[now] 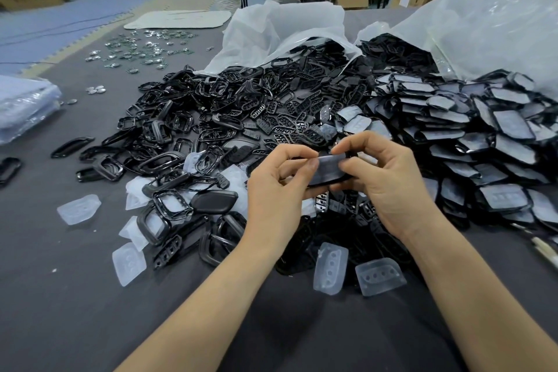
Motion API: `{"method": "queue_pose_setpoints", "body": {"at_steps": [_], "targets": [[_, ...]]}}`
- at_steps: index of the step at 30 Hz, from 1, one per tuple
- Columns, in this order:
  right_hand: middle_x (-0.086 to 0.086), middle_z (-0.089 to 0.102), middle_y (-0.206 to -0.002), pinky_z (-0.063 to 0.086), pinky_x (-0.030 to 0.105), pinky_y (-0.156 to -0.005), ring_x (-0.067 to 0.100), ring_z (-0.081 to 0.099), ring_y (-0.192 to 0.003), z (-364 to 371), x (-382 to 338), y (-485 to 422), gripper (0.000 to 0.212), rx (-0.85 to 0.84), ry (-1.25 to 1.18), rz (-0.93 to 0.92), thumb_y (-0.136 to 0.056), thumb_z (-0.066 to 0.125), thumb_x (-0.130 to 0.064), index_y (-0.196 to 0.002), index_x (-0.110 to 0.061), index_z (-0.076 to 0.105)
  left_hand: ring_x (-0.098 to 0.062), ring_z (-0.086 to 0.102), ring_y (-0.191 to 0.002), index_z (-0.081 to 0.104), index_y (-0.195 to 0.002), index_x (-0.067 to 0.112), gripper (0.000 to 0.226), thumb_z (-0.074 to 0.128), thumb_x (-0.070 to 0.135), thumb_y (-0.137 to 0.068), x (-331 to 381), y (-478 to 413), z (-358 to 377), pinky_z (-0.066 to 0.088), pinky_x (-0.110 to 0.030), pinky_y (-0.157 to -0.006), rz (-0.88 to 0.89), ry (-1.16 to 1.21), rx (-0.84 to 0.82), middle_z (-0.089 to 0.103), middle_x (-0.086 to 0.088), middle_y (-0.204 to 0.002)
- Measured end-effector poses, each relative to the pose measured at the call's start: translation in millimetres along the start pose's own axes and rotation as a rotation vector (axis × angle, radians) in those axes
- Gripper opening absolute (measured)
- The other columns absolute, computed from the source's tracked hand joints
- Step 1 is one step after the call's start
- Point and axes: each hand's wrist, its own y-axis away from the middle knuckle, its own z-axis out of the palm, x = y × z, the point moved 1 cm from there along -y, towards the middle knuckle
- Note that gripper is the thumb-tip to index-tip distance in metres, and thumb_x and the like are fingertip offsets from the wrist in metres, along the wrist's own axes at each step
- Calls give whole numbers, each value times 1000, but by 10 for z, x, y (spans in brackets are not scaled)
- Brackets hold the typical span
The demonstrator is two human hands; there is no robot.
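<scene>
Both grips pinching black plastic piece (327,167), left hand (276,190) at its left end, right hand (385,181) at its right

The left grip (275,190) and right grip (389,187) hide both ends of the dark shell (329,167). A pen (542,250) at the table's right edge is cut off. Shiny bits (145,48) near its far-left corner are too small to tell.

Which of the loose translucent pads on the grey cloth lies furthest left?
The translucent pad lying alone on bare cloth, apart from the black frames; all the others lie further right.
</scene>
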Motion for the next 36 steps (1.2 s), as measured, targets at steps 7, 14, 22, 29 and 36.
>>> {"method": "queue_pose_setpoints", "body": {"at_steps": [7,14,22,29,36], "targets": [[1,63,-70,53,21,-53,15,65,-67,-51,-1,-20,31,46,16,-21,-86,57,12,-72,-15,66,-12,70,-81,63,-94,18,23,56,-4,-93,15,18,17,56,-23,-74,40,-31,-82,74,3,-84],[-4,68,-85,54,21,-54,10,65,-71,-54,-27,-23,21,110,138,-66,-87,63,3,-77,-16,63,-10,69,-87,62,-110,28,44,63,-8,-86,-1,8,26,53,-21,-79,48,-67,-102,75,6,-98],[-11,64,-68,55,24,-58,9,62,-67,-109,-102,-29,21,274,-83,-69,-89,62,-3,-79,-21,62,-10,70,-87,63,-108,22,38,63,-9,-86,-30,-17,20,53,-21,-79,28,-45,-68,76,2,-96],[-5,64,-63,54,22,-62,9,58,-61,-198,-119,-71,18,381,-305,3,-88,61,1,-79,-14,62,-14,69,-86,63,-108,25,39,65,-6,-85,-33,-10,21,55,-26,-82,23,-59,-63,75,1,-97],[-5,66,-63,52,19,-62,7,60,-59,-219,-128,-72,17,370,-322,4,-87,61,3,-81,-13,62,-16,72,-86,63,-109,23,39,62,-9,-86,-19,-6,26,56,-27,-82,20,-24,-58,75,2,-97]]}}
